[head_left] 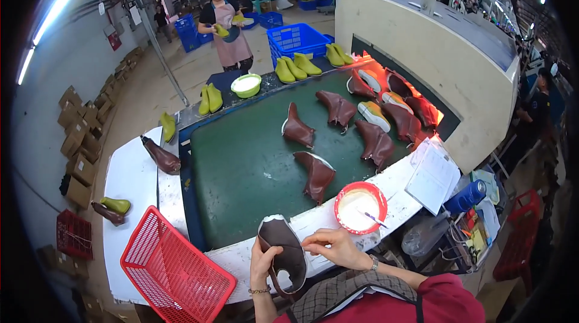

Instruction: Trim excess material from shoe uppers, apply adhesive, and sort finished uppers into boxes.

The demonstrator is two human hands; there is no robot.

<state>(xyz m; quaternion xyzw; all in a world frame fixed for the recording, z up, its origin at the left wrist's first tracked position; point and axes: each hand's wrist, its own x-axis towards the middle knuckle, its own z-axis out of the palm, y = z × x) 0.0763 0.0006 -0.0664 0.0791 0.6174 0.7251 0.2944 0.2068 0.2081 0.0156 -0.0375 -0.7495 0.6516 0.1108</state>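
A dark brown leather boot upper (282, 240) with a pale edge is held up at the near edge of the white worktable. My left hand (263, 262) is wrapped round its left side, thumb on the leather. On the opposite edge, my right hand (338, 249) pinches with thumb and fingertips; whether a small tool is between them is too small to tell. Just beyond my right hand stands a red bowl (362, 185) of white paste, a brush (375, 220) resting across it. Several brown boot uppers (315, 173) lie on the green conveyor belt (235, 184).
A red mesh basket (175, 269) stands at near left. Yellow-green shoe lasts (283, 71) and a green bowl (246, 76) line the far edge. At right are a clipboard with papers (429, 178), a blue bottle (467, 196) and a large machine (422, 51). A co-worker (226, 33) holds lasts opposite.
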